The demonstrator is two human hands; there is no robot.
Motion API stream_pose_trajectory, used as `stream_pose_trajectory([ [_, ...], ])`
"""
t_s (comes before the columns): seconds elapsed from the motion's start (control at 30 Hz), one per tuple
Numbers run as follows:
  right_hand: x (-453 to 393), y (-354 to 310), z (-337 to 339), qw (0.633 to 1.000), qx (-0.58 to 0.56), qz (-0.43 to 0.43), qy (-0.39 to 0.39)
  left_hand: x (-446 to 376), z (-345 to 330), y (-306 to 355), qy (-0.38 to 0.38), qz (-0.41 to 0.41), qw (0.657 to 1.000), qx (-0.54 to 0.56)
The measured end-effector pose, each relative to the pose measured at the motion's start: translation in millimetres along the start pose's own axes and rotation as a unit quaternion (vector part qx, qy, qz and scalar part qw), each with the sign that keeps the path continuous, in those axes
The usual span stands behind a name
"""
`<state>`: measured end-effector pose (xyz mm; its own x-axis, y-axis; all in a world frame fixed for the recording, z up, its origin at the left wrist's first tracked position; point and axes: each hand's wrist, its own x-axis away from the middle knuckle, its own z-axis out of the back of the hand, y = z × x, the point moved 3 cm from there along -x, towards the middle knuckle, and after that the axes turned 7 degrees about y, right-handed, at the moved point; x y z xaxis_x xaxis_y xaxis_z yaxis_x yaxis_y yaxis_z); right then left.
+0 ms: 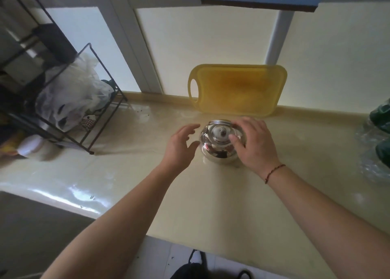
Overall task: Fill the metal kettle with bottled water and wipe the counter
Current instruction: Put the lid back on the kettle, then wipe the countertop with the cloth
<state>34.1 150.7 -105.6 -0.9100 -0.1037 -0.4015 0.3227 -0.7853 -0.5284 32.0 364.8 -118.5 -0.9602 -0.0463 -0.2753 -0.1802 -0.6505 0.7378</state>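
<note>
The glossy cream tabletop (130,179) carries a steel kettle (219,147) near its back edge, a yellow cutting board (237,88) propped against the wall behind it, a black wire rack (84,114) at left, and crinkled plastic (371,164) at right.

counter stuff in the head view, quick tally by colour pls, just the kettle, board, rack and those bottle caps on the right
Silver: 1, the metal kettle
Yellow: 1, the cutting board leaning on the wall
Black: 1, the wire rack
Green: 2, the bottle caps at the right edge
Total: 5
</note>
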Motion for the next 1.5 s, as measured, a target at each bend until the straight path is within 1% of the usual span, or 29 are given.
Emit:
stream_pose_trajectory([
  [0.07, 9, -27, 0, 0.997, -0.008, 0.071, 0.02, 27, 18, -8, 0.016, 0.023, 1.0, -0.002],
  [0.1, 16, -43, -3, 0.994, -0.015, 0.11, 0.018, 43, 28, -13, 0.021, 0.031, 0.999, -0.009],
  [0.2, 37, -98, -24, 0.979, -0.048, 0.198, -0.023, 93, 63, -27, 0.055, 0.059, 0.996, -0.035],
  [0.33, 64, -183, -65, 0.956, -0.113, 0.252, -0.095, 162, 130, -46, 0.137, 0.157, 0.976, -0.069],
  [0.43, 86, -252, -96, 0.932, -0.149, 0.295, -0.149, 214, 185, -63, 0.195, 0.227, 0.951, -0.082],
  [0.53, 109, -316, -126, 0.907, -0.183, 0.332, -0.183, 260, 239, -79, 0.245, 0.273, 0.925, -0.098],
  [0.67, 143, -398, -172, 0.87, -0.19, 0.386, -0.24, 316, 311, -113, 0.301, 0.33, 0.885, -0.134],
  [0.77, 168, -461, -212, 0.838, -0.183, 0.427, -0.284, 355, 364, -148, 0.34, 0.378, 0.85, -0.14],
  [0.9, 200, -547, -273, 0.804, -0.188, 0.449, -0.34, 405, 432, -204, 0.387, 0.441, 0.799, -0.135],
  [1.03, 231, -627, -335, 0.775, -0.166, 0.456, -0.404, 451, 488, -255, 0.406, 0.509, 0.747, -0.137],
  [1.1, 247, -664, -369, 0.753, -0.142, 0.467, -0.44, 472, 515, -281, 0.412, 0.54, 0.721, -0.138],
  [1.2, 271, -715, -415, 0.721, -0.115, 0.489, -0.476, 500, 556, -321, 0.417, 0.571, 0.691, -0.148],
  [1.3, 290, -757, -451, 0.706, -0.106, 0.489, -0.502, 521, 590, -360, 0.434, 0.589, 0.665, -0.152],
  [1.37, 302, -775, -469, 0.696, -0.091, 0.503, -0.504, 531, 608, -382, 0.446, 0.601, 0.643, -0.16],
  [1.43, 313, -787, -486, 0.686, -0.058, 0.519, -0.507, 540, 623, -399, 0.457, 0.613, 0.621, -0.174],
  [1.5, 321, -797, -500, 0.678, -0.024, 0.513, -0.526, 549, 637, -412, 0.463, 0.625, 0.602, -0.183],
])
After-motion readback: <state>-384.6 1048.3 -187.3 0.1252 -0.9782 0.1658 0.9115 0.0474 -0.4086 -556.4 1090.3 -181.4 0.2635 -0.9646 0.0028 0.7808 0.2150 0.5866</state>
